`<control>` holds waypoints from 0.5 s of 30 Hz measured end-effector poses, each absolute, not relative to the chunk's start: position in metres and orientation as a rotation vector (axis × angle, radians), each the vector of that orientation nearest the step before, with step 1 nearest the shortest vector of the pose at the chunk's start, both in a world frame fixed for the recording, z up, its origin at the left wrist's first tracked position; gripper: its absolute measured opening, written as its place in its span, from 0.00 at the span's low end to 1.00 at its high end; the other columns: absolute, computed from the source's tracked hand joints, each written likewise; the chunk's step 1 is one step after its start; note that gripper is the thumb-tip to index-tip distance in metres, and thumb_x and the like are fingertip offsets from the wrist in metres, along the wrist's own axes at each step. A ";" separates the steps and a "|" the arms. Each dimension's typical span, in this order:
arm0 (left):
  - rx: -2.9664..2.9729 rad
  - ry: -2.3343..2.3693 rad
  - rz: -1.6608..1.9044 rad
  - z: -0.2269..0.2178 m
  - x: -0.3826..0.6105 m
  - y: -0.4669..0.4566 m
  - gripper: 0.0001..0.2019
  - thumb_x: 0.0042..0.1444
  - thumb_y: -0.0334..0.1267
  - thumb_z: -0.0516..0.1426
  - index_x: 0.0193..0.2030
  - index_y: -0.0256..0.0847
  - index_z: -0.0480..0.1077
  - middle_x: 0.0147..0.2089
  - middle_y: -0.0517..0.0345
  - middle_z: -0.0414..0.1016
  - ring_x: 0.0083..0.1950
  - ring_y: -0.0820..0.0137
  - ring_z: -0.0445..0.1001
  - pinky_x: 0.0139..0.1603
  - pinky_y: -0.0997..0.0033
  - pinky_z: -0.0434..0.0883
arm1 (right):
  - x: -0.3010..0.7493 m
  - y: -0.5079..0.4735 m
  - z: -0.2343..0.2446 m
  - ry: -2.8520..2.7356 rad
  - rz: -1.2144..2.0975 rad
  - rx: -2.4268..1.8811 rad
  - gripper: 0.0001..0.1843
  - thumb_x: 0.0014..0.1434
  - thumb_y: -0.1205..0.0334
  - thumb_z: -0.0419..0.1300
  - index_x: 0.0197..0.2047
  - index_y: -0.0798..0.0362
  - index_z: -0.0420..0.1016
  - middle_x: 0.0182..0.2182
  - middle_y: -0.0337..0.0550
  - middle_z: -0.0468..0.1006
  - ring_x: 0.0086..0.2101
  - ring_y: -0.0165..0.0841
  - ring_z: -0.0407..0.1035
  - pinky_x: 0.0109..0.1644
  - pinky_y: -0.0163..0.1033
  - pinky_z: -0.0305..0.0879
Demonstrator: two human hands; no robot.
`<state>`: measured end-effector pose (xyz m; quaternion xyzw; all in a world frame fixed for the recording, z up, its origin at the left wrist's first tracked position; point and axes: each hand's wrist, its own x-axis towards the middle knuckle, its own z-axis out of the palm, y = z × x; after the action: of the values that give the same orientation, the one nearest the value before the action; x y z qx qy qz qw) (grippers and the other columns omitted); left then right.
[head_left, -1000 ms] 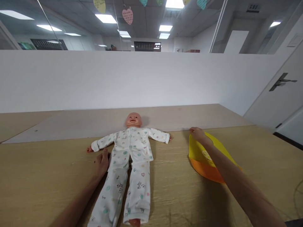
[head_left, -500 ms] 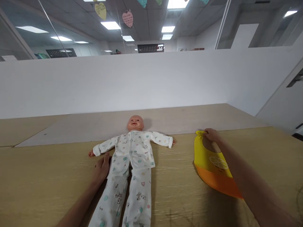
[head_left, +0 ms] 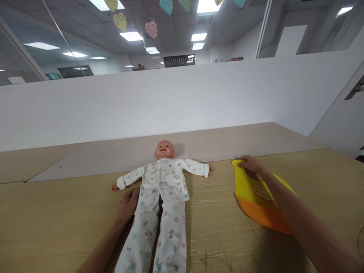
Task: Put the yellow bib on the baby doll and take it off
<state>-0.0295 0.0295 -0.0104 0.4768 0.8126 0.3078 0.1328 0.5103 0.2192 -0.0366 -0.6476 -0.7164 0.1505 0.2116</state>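
Note:
A baby doll point(head_left: 165, 182) lies on its back with both arms spread, dressed in a white printed top and trousers. Against the doll's side, at the waist, rests my left hand point(head_left: 129, 204); its fingers are stretched out and grip nothing, though some are partly hidden. To the right, my right hand point(head_left: 251, 165) pinches the neck strap of a yellow bib point(head_left: 247, 185). This bib has an orange lower pocket and a lemon-slice print. Its strap end pokes out left of my fingers, and my forearm covers part of its right side.
The wooden table point(head_left: 210, 216) carries a paler strip point(head_left: 127, 155) along its back. Behind it rises a white wall point(head_left: 182, 102) topped with glass, where heart-shaped notes point(head_left: 151, 29) hang. A door handle point(head_left: 354, 91) shows at far right.
The bib has tipped a little and more of its right side shows beyond my forearm. My right hand keeps hold of it, and my left hand stays by the doll. The view has shifted slightly.

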 end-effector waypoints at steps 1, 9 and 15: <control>1.358 2.322 0.900 -0.010 -0.030 0.029 0.22 0.56 0.53 0.47 0.36 0.43 0.77 0.38 0.53 0.81 0.45 0.55 0.76 0.43 0.63 0.70 | 0.508 0.218 -0.035 -1.995 0.396 -1.834 0.14 0.44 0.51 0.61 0.26 0.54 0.71 0.28 0.44 0.76 0.30 0.34 0.66 0.32 0.36 0.55; 1.328 2.301 1.018 -0.017 -0.033 0.029 0.20 0.54 0.52 0.48 0.36 0.42 0.77 0.41 0.51 0.81 0.48 0.54 0.75 0.47 0.61 0.69 | 0.500 0.199 -0.018 -1.974 0.285 -1.834 0.10 0.46 0.55 0.59 0.24 0.53 0.67 0.25 0.40 0.74 0.28 0.32 0.66 0.31 0.35 0.55; 1.387 2.229 1.118 -0.014 -0.029 0.028 0.16 0.52 0.48 0.49 0.30 0.43 0.74 0.36 0.53 0.80 0.44 0.56 0.76 0.46 0.62 0.69 | 0.495 0.177 0.005 -1.931 0.258 -1.799 0.09 0.45 0.56 0.58 0.22 0.52 0.66 0.22 0.40 0.72 0.25 0.31 0.63 0.30 0.35 0.54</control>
<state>-0.0291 0.0283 -0.0138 0.4809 0.7731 0.3879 0.1436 0.4953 0.1768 0.0050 -0.6581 -0.7066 0.0945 0.2424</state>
